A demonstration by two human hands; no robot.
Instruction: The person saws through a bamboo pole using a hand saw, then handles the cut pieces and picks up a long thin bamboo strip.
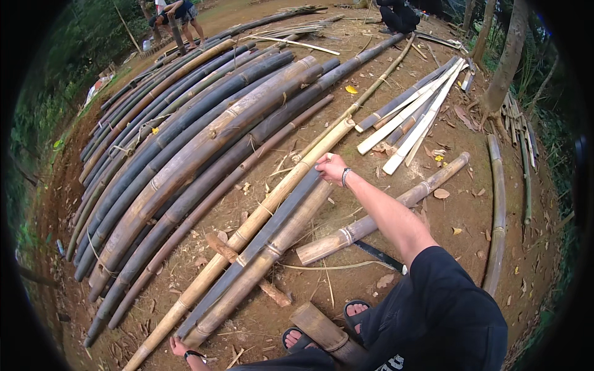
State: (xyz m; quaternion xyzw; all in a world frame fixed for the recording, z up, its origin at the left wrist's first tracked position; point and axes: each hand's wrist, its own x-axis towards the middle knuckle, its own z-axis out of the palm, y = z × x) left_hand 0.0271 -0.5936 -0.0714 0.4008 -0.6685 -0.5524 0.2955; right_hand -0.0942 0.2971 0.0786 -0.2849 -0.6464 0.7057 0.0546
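A long, dark split bamboo strip [260,232] lies slantwise along a thicker tan bamboo pole [288,230]. My right hand [332,169], with a bracelet on its wrist, pinches the strip's far end. At the near end, low in the view, my left hand [179,347] has its fingers closed on the strip's other tip; part of that hand is hard to make out. A longer, slimmer yellowish pole [247,230] runs alongside on the left. Beneath the poles, a short rough piece of wood [221,247] sticks out crosswise.
A big stack of bamboo poles [185,154] fills the left. Pale split strips [402,120] lie ahead to the right. A cut pole [383,213] rests over a saw [378,256] near my right arm. A bamboo stump [328,334] sits between my feet. People [399,15] are farther back.
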